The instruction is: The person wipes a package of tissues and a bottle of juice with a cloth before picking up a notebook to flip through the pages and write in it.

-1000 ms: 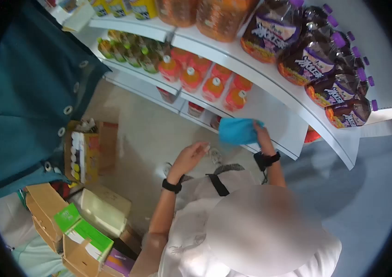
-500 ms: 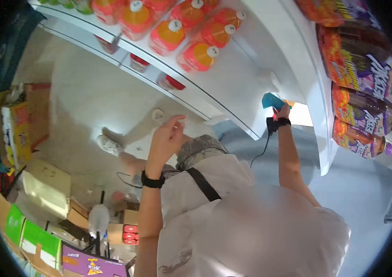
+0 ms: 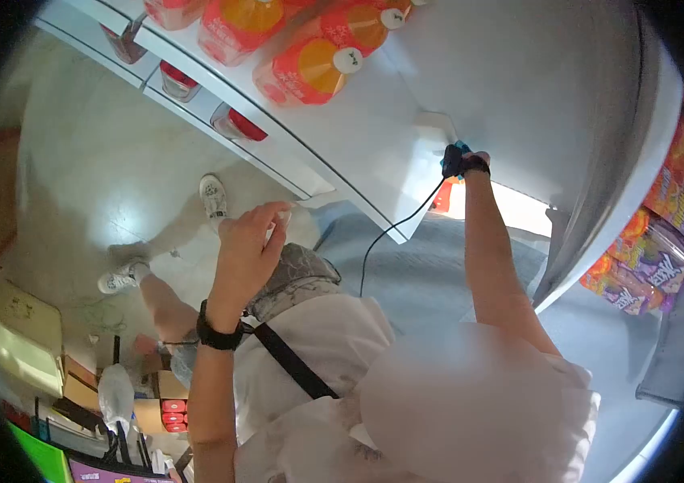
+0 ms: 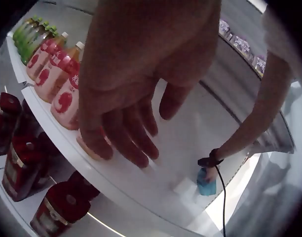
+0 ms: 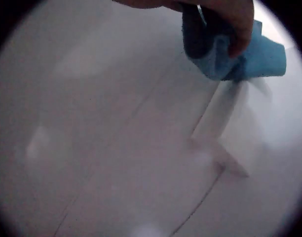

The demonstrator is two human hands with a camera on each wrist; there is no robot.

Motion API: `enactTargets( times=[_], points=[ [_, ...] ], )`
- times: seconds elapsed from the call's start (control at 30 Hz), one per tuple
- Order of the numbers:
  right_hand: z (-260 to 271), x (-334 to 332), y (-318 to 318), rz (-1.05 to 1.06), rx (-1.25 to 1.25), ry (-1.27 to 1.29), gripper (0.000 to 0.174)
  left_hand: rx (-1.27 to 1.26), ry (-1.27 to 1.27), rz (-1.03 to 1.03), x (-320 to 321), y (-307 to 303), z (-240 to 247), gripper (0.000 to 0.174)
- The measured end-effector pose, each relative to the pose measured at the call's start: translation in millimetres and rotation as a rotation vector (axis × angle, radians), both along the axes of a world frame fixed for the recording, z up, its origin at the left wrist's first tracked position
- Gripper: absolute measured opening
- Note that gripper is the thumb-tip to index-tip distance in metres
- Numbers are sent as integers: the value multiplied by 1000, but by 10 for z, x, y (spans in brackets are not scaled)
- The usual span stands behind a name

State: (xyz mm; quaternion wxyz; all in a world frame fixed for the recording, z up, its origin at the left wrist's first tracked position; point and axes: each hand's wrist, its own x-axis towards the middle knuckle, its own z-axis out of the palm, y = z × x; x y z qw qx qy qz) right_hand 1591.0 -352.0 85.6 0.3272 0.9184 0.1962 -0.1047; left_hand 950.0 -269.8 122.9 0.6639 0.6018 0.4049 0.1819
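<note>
The right hand (image 3: pixel 475 157) grips a blue cloth (image 5: pixel 262 54) at the inner corner of a white shelf (image 3: pixel 374 153). In the right wrist view the bunched cloth lies against the top of a pale block-like piece (image 5: pixel 232 123) on the shelf. The left wrist view shows the cloth (image 4: pixel 207 182) at the far end of the shelf. Away from the shelf, the left hand (image 3: pixel 249 253) hangs in the air in front of the body, fingers loosely bent, nothing in them.
Pink-labelled bottles (image 3: pixel 301 68) stand on the same shelf, left of the cloth. Dark red containers (image 4: pixel 59 210) fill the level below. Purple-labelled bottles (image 3: pixel 664 258) stand at the right. A black cable (image 3: pixel 394 221) hangs from the right wrist. Boxes and a pale bin (image 3: pixel 24 338) lie lower left.
The right hand has carried the cloth from in front of the shelf edge into the shelf's inner corner. The head view has shifted closer to the shelf. The left hand still holds nothing.
</note>
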Motion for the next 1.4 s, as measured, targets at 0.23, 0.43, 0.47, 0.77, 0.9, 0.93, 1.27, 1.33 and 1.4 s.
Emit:
enactTargets(
  times=[0.23, 0.43, 0.47, 0.77, 0.9, 0.93, 1.27, 1.33, 1.4],
  points=[
    [-52, -39, 321, 488, -47, 161, 65, 23, -4, 27, 159, -171, -181, 21],
    [-609, -192, 447, 128, 110, 80, 98, 60, 38, -61, 246, -201, -220, 24],
    [-560, -315, 339, 151, 205, 50, 102, 72, 33, -49, 259, -224, -244, 24],
    [-280, -1257, 147, 324, 189, 35, 80, 77, 42, -63, 164, -254, -15, 23],
    [8, -1679, 94, 357, 150, 374, 81, 107, 45, -2, -46, -276, 215, 24],
    [34, -1767, 65, 295, 191, 448, 81, 135, 46, 15, -115, -232, 336, 25],
    [1403, -4662, 762, 800, 536, 1428, 76, 278, 175, 173, -1084, -146, 1299, 46],
    [1801, -5198, 1021, 880, 557, 1487, 73, 283, 247, 126, -1325, -87, 1460, 70],
    [2236, -5643, 1193, 989, 586, 1470, 66, 384, 337, 226, -1576, -57, 1799, 74]
  ],
)
